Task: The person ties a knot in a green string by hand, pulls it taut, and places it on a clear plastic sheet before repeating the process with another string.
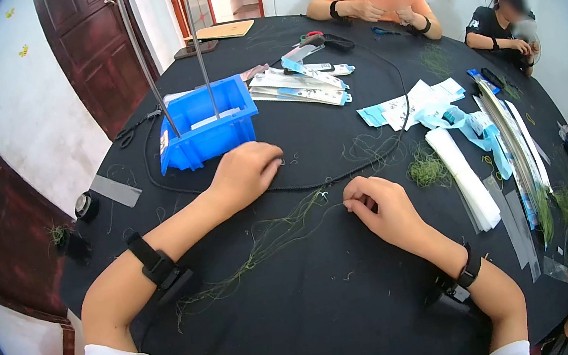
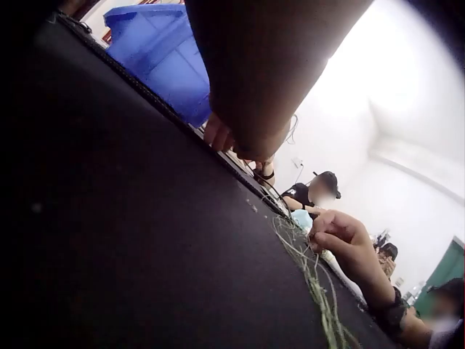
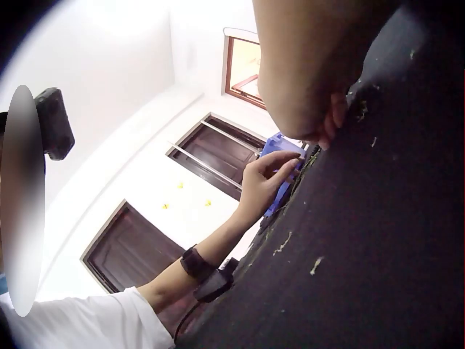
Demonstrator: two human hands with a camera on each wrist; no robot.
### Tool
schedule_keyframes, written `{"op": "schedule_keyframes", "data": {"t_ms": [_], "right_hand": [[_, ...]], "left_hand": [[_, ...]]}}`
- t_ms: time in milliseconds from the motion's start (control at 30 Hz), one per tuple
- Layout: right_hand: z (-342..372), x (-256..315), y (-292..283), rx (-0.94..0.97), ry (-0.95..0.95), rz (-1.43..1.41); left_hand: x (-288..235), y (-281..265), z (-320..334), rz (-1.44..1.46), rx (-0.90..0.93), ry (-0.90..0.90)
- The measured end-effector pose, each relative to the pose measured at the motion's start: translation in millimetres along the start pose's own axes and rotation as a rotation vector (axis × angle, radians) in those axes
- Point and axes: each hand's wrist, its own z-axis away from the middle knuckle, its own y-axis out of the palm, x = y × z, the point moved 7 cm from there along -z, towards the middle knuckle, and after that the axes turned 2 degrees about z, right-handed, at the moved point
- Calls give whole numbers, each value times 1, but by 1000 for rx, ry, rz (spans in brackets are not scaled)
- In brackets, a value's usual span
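Note:
Thin green strands (image 1: 264, 242) lie in a long loose bundle across the black table between the two hands. My right hand (image 1: 385, 213) pinches the end of a fine strand between thumb and forefinger, at the bundle's right; the left wrist view shows this right hand (image 2: 345, 236) above the strands (image 2: 309, 269). Just beyond the bundle, my left hand (image 1: 246, 174) hovers or rests near the blue bin, fingers loosely bent. In the right wrist view, a gap shows between the thumb and fingers of the left hand (image 3: 263, 185); whether a fine strand lies there is unclear.
A blue bin (image 1: 210, 141) with two upright rods stands behind my left hand. A black cord (image 1: 342, 178) loops across the table. Right of it are a green tangle (image 1: 428, 168), white strips (image 1: 464, 181) and packets (image 1: 415, 102). Other people sit around the table.

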Motion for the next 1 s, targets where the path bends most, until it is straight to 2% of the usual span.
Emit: {"op": "schedule_keyframes", "data": {"t_ms": [67,167,367,467,567,667,767,1000], "right_hand": [[1,-2,0,-8,9,-29],[2,-1,-2,-30,-27,-23],[2,1,-3,-15,-44,-10],[2,-1,-2,-6,-23,-12],[2,-2,-2,-9,-6,-38],[2,0,-2,-10,-20,-30],[3,-1,-3,-7,-4,-35],[3,0,-3,-9,-18,-32]], "left_hand": [[19,1,2,97,-12,-284],[25,4,3,183,42,-450],[21,12,4,230,32,-491],[22,16,4,265,17,-458],[17,13,2,197,10,-493],[14,15,2,142,-54,-412],[13,16,-2,223,62,-543],[12,13,0,278,48,-476]]}}
